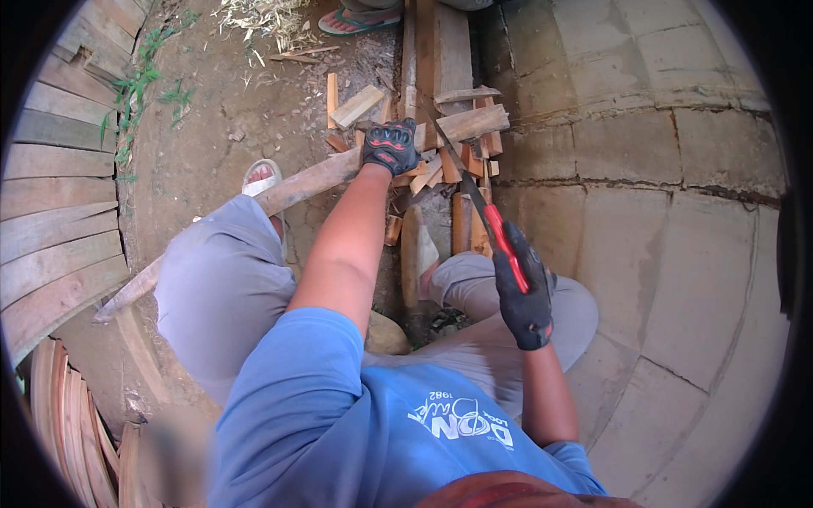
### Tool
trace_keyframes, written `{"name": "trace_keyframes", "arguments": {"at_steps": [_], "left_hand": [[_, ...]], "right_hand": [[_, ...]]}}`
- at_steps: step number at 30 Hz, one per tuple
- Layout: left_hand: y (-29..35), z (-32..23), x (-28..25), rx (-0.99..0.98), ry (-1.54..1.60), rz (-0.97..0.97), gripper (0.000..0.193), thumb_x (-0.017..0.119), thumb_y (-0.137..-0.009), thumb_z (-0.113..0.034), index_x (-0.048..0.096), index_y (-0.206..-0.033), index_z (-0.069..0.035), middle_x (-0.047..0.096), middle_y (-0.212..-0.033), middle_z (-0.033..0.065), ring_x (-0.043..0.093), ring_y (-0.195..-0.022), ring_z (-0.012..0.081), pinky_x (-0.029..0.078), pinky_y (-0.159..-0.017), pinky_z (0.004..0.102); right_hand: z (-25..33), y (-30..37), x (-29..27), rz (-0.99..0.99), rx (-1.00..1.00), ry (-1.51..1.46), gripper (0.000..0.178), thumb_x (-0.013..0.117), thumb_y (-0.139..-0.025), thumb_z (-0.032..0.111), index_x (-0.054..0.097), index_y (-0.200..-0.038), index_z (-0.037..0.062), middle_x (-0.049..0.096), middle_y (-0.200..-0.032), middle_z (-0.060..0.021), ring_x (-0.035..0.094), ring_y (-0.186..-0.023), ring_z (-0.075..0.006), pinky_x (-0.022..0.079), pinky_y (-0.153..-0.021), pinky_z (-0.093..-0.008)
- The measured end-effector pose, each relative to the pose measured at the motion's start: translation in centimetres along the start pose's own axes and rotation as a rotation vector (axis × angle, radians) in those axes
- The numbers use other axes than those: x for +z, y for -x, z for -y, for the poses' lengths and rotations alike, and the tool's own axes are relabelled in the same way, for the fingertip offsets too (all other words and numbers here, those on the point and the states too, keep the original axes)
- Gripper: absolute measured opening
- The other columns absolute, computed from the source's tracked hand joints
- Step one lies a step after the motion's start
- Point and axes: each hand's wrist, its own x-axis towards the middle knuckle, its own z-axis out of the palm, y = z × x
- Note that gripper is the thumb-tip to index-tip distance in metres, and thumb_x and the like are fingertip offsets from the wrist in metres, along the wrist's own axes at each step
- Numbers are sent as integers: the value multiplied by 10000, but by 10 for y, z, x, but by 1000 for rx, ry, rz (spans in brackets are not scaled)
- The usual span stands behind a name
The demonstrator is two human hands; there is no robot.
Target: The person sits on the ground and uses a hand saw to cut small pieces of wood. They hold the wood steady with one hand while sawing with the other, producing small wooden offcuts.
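Head view shows the wooden pole (pixel 306 184) lying from near left to far right, above short wood pieces (pixel 357 107). It looks stiff, probably rather heavy, safer to hold away from the saw (pixel 474 193). Left grip (pixel 390 147) curls over it; right grip (pixel 523 292) clasps the saw's red handle (pixel 496 229). Blue shirt (pixel 339 415) carries white printed lettering.

Gloved left hand (pixel 391 147) clasps a long wooden pole (pixel 318 179); gloved right hand (pixel 525 292) grips a red-handled saw (pixel 466 179), blade crossing the pole; wood offcuts (pixel 356 107) lie nearby.
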Motion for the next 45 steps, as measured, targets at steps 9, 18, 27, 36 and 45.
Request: {"name": "trace_keyframes", "arguments": {"at_steps": [9,18,27,36,45], "left_hand": [[-8,7,9,-17,-31,-56,487,793,-820,-393,693,-1198,-102,779,-1154,169,760,-1094,359,581,-948,514],[-1,2,-4,-25,-9,1,469,781,-834,-359,692,-1215,-103,771,-1186,169,749,-1124,360,578,-966,509],[-2,3,-6,-54,14,-2,445,772,-850,-353,696,-1205,-97,772,-1190,159,737,-1164,345,582,-968,489],[-6,4,2,-19,-1,-20,490,802,-823,-361,690,-1216,-90,775,-1162,169,753,-1100,356,587,-959,485],[-5,7,7,-34,11,-48,474,792,-827,-356,692,-1213,-100,776,-1164,169,753,-1097,362,599,-928,484]], "right_hand": [[26,52,-49,-13,-23,105,450,722,-1007,73,677,-1452,35,764,-1298,-211,771,-1155,-341,588,-980,-413],[20,51,-47,-78,-242,210,425,674,-998,51,696,-1415,-31,789,-1237,-213,788,-916,-225,592,-821,-343],[39,-5,-39,-152,-153,115,423,681,-1020,136,700,-1417,-10,773,-1296,-210,784,-1019,-261,597,-892,-379],[-1,-49,20,-87,-140,30,390,700,-1051,173,713,-1416,36,776,-1312,-177,751,-1195,-274,562,-1024,-397],[18,-7,-16,-33,9,52,403,712,-1029,156,707,-1424,79,770,-1274,-216,776,-1138,-339,583,-979,-412]]}}
